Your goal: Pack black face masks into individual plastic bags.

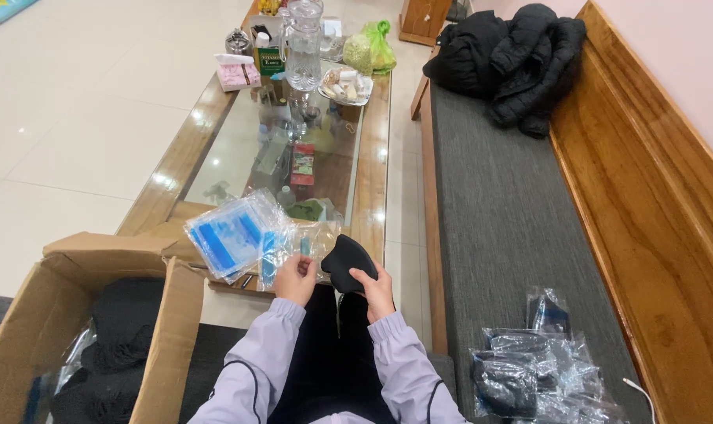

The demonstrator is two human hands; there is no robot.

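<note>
two hands meet just off the near end of the glass-topped table (372, 157). head view: the right hand (377, 292) is closed on a folded black cloth piece (345, 261), which rises up and left from it. the left hand (296, 279), just left of the cloth, pinches a clear plastic bag (313, 239) lying toward the table.
</note>
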